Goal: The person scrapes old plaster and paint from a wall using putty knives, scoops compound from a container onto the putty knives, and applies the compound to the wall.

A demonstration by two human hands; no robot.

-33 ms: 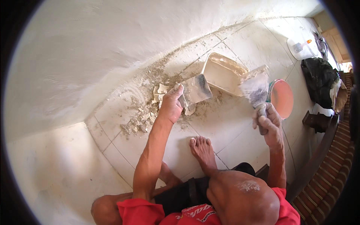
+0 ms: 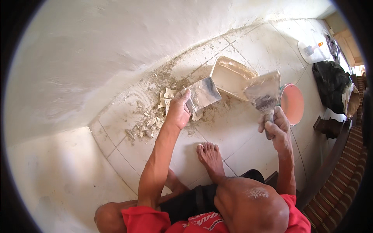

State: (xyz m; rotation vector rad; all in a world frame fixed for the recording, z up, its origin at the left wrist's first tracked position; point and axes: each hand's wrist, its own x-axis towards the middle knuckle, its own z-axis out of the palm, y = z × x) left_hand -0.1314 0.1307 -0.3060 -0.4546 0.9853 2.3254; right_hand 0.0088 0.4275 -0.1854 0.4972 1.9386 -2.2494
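My left hand (image 2: 180, 108) is closed on the near edge of a flat, putty-smeared steel scraper (image 2: 204, 94), its thumb on the top face. Held out over the floor, the scraper has a dark patch at its far edge. To the right, my right hand (image 2: 278, 128) grips the handle of a wide putty knife (image 2: 263, 92), its blade pointing up and away and coated with pale filler. The two blades are apart. Behind them lies a rectangular tray (image 2: 224, 61) with pale residue inside; the putty knife's blade hides part of its right end.
Plaster chips (image 2: 152, 122) and crumbs litter the tiles along the wall (image 2: 93, 50). A pinkish bucket (image 2: 292, 104) stands beyond my right hand. Farther right are a white tub (image 2: 309, 56), a black plastic bag (image 2: 330, 83) and dark wooden furniture (image 2: 328, 128). My bare foot (image 2: 211, 157) is below the scraper.
My right hand has turned the putty knife, showing its blade broader and slightly farther left and lower. The left hand and its scraper have hardly moved.
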